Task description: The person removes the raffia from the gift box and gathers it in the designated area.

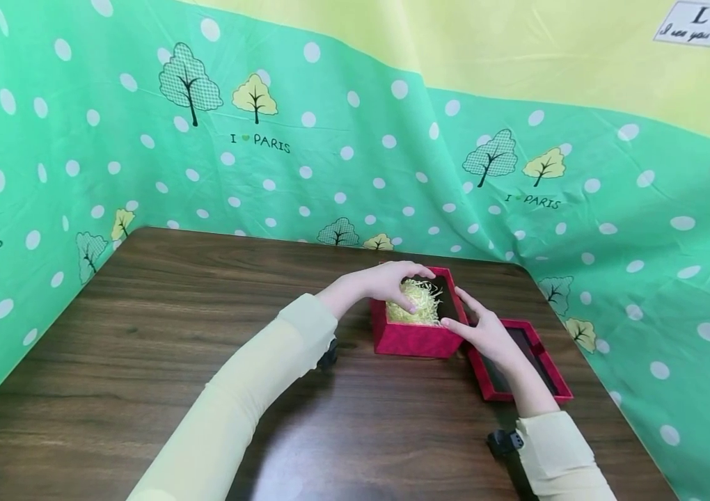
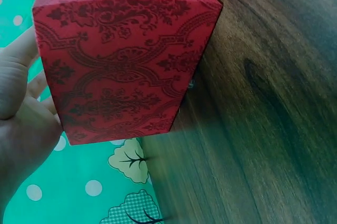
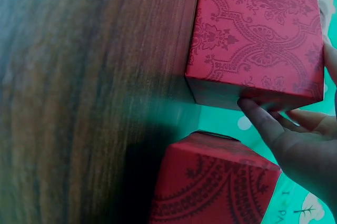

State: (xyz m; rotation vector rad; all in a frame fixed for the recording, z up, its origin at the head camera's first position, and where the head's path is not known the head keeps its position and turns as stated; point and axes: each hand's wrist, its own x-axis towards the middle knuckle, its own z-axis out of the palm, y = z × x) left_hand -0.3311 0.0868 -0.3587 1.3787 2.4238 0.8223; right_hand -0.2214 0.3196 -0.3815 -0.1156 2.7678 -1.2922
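A red patterned box stands lidless on the table, with a nest of pale yellow shredded paper heaped inside. From the left, my left hand reaches over the rim; its thumb lies on the paper and its fingers arch apart across the far side. My right hand holds the box's right wall, the thumb over the rim near the front corner and the fingers along the outside. That grip shows in the right wrist view, where fingers touch the box's darker side. The box's front face fills the left wrist view.
The red box lid lies upturned just right of the box, its dark inside showing, under my right forearm. A dark wood table extends to the left and front. Green dotted cloth hangs behind and on both sides.
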